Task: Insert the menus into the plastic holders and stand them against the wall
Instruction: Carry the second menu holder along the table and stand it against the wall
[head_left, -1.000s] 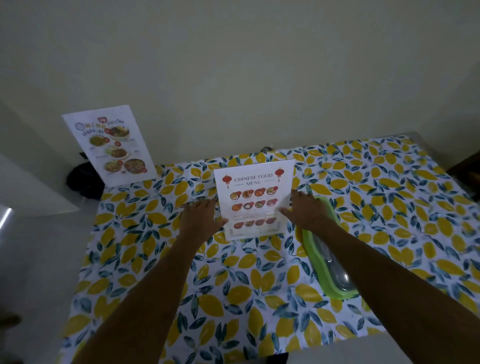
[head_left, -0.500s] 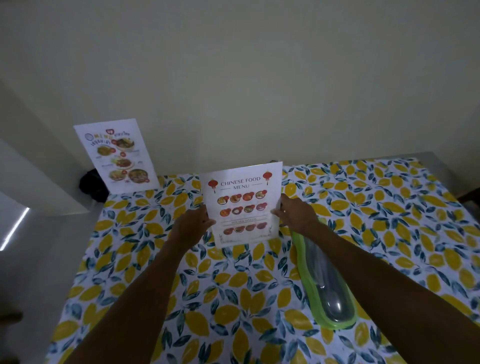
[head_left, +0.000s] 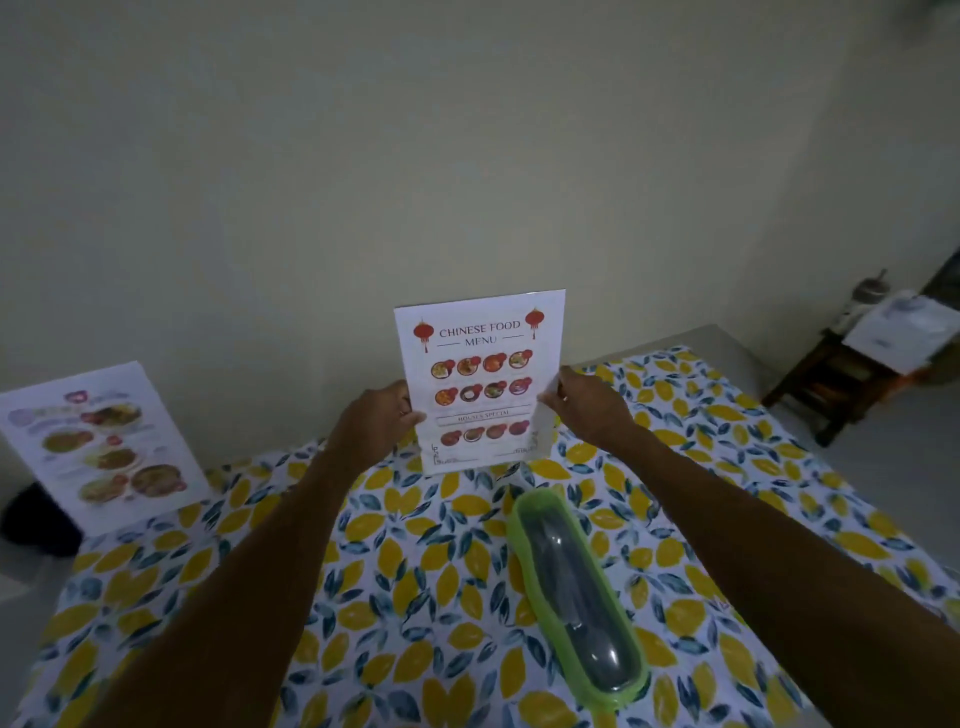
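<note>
The Chinese food menu (head_left: 480, 382), a white sheet with red lanterns and dish photos inside a clear plastic holder, stands upright near the table's far edge, close to the pale wall. My left hand (head_left: 371, 428) grips its left edge and my right hand (head_left: 587, 410) grips its right edge. A second menu (head_left: 101, 449) with dish photos leans against the wall at the far left, with no hand on it. Whether the Chinese menu touches the wall I cannot tell.
The table wears a lemon-and-leaf patterned cloth (head_left: 415, 582). A long green-rimmed box with a clear lid (head_left: 576, 592) lies right of centre, under my right forearm. A dark object (head_left: 36, 519) sits behind the left menu. A wooden stool with papers (head_left: 852, 374) stands at the right.
Both hands lifted the Chinese menu from lying flat on the cloth to upright and carried it toward the wall. The camera tilted up and the second menu blurred.
</note>
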